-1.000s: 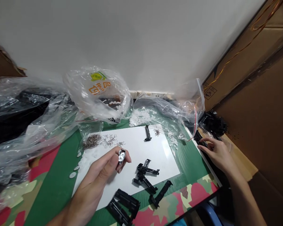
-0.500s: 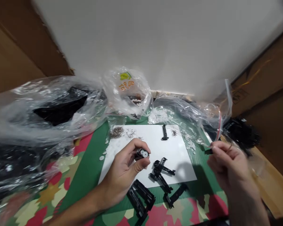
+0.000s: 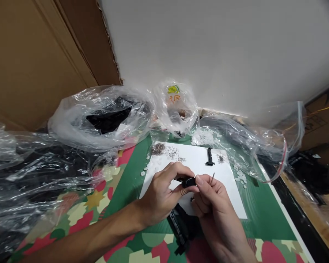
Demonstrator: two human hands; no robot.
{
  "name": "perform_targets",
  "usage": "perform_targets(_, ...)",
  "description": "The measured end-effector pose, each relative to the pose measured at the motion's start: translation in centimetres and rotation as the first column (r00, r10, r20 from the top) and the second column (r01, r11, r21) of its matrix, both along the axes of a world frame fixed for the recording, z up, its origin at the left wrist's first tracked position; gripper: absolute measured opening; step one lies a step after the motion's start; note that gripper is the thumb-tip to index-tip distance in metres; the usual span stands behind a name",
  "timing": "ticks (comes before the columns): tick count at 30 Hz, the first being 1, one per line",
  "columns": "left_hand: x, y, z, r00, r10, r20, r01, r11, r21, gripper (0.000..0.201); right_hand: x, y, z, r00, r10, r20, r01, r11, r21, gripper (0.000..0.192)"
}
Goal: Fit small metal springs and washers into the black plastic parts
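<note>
My left hand (image 3: 160, 195) is closed on a small black plastic part (image 3: 188, 182), held above the white sheet (image 3: 237, 204). The fingertips of my right hand (image 3: 218, 206) press against the part's right end. A thin grey metal rod (image 3: 213, 178) sticks up from between the right fingers; its other end is hidden. Below the hands lie black plastic pieces (image 3: 177, 228), partly covered by the right hand. One more black piece (image 3: 210, 157) lies on the sheet's far side.
Small metal bits (image 3: 158, 148) and white discs (image 3: 153, 164) lie at the sheet's left. More white pieces (image 3: 205, 136) sit behind it. Clear plastic bags (image 3: 71, 124) stand left and back, with a zip bag (image 3: 263, 142) at right. Cardboard (image 3: 44, 54) rises left.
My right hand has come in from the right to the part in my left hand. The view has shifted, and the part's grey round end faces are now hidden.
</note>
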State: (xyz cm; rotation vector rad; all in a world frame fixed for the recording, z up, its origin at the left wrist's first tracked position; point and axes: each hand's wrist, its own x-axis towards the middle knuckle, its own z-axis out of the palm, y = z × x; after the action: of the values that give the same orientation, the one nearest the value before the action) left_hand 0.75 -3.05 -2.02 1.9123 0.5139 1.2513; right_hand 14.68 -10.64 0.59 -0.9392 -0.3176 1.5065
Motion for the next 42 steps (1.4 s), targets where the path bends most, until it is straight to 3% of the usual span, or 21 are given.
perform_targets(8, 0.2, 0.0, -0.5, 0.998, -0.052, 0.025, 0.051, 0.998, 0.043, 0.013, -0.5, -0.4, 0.8, 0.982, -0.112, 0.149, 0.101, 0.992, 0.077, 0.043)
perform_targets(14, -0.1, -0.3, -1.2, 0.998, -0.051, 0.042, 0.05, 0.998, 0.032, 0.012, -1.5, -0.7, 0.1, 0.911, -0.258, 0.322, 0.217, 0.963, 0.156, 0.044)
perform_targets(17, -0.1, -0.6, 0.1, 0.998, -0.057, 0.028, 0.06, 0.99, -0.128, 0.009, -1.2, -0.9, 0.1, 0.809, -0.29, 0.512, 0.22, 0.956, 0.193, 0.04)
perform_targets(19, 0.1, -0.9, 1.1, 0.995, -0.102, 0.007, 0.099, 0.951, -0.294, 0.014, -0.6, -1.0, 0.5, 0.708, -0.296, 0.641, 0.203, 0.955, 0.216, 0.036)
perform_targets(23, 0.5, -1.2, 2.2, 0.973, -0.199, 0.12, 0.233, 0.822, -0.519, 0.022, 0.6, -1.1, 1.5, 0.583, -0.272, 0.766, 0.111, 0.96, 0.257, 0.033)
perform_targets(27, 0.6, -1.2, 2.1, 0.952, -0.246, 0.179, 0.304, 0.751, -0.586, 0.021, 1.7, -0.7, 1.7, 0.515, -0.27, 0.814, 0.055, 0.957, 0.283, 0.022)
perform_targets(30, 0.5, -1.1, 1.9, 0.93, -0.3, 0.212, 0.365, 0.699, -0.614, 0.023, 2.9, -0.4, 1.4, 0.393, -0.385, 0.835, 0.027, 0.912, 0.409, 0.013)
perform_targets(33, 0.4, -1.1, 1.8, 0.921, -0.315, 0.229, 0.387, 0.67, -0.634, 0.025, 4.4, -0.2, 1.3, 0.284, -0.414, 0.865, -0.142, 0.874, 0.465, 0.013)
perform_targets(37, 0.3, -1.2, 1.6, 0.932, -0.305, 0.195, 0.354, 0.66, -0.662, 0.027, 5.9, 0.1, 1.6, 0.196, -0.446, 0.874, -0.385, 0.785, 0.486, 0.031)
perform_targets(42, 0.6, -0.8, 1.6, 0.897, -0.332, 0.293, 0.44, 0.593, -0.675, 0.025, 6.7, 1.0, 1.7, 0.023, -0.584, 0.811, -0.507, 0.693, 0.513, 0.048)
